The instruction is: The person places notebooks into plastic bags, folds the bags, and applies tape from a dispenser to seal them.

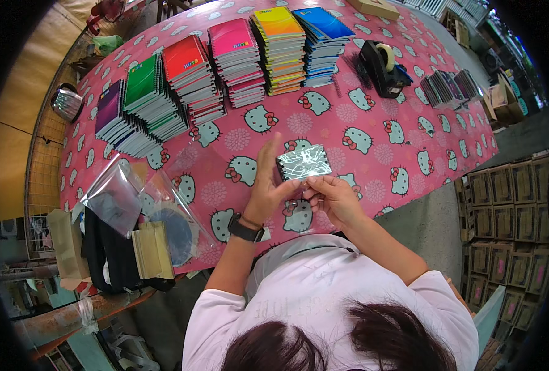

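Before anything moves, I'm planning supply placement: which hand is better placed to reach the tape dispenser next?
Probably the right hand: the tape dispenser stands ahead on the right, while the left hand is farther left; both touch the shiny packet.

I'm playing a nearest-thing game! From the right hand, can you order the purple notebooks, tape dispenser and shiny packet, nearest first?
1. Shiny packet, at the right hand's fingertips.
2. Tape dispenser, back right.
3. Purple notebooks, far left.
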The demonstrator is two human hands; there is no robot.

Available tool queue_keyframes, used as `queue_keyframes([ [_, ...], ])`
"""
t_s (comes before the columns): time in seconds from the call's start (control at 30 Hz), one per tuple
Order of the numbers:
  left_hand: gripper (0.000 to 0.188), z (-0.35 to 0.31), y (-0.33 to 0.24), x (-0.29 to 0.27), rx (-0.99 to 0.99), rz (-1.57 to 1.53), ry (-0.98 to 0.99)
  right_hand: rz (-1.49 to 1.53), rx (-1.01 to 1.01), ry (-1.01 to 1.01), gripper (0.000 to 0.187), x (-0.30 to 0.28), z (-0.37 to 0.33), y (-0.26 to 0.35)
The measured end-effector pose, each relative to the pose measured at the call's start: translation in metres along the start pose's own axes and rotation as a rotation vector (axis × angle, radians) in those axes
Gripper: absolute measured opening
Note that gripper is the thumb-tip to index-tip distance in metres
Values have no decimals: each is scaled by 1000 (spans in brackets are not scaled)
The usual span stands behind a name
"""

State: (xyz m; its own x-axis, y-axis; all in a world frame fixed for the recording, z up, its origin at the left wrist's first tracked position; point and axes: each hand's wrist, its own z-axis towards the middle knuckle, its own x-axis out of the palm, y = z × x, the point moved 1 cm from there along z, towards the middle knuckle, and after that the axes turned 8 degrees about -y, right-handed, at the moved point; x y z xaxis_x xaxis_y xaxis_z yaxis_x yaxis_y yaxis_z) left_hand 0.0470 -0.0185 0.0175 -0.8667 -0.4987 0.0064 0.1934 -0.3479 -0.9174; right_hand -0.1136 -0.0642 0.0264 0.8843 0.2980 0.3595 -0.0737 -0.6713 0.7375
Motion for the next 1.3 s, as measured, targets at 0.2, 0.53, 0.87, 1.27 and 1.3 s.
queue_keyframes([
  [0.2, 55, -3, 18, 9, -489, -361, -25, 67, -59, 51, 20, 0, 3, -9],
  [0.53, 53, -8, 21, 7, -562, -480, 21, -102, -297, -57, 20, -1, 16, -36],
  [0.87, 65, -14, 26, 14, 89, 242, 135, -71, 136, 149, 44, -73, 65, -27],
  [1.27, 109, 33, -10, 16, -201, -143, 230, -360, -382, 438, 85, -37, 63, 60],
  [1.3, 103, 37, -8, 18, -126, -91, 196, -460, -385, 397, 81, -36, 62, 61],
])
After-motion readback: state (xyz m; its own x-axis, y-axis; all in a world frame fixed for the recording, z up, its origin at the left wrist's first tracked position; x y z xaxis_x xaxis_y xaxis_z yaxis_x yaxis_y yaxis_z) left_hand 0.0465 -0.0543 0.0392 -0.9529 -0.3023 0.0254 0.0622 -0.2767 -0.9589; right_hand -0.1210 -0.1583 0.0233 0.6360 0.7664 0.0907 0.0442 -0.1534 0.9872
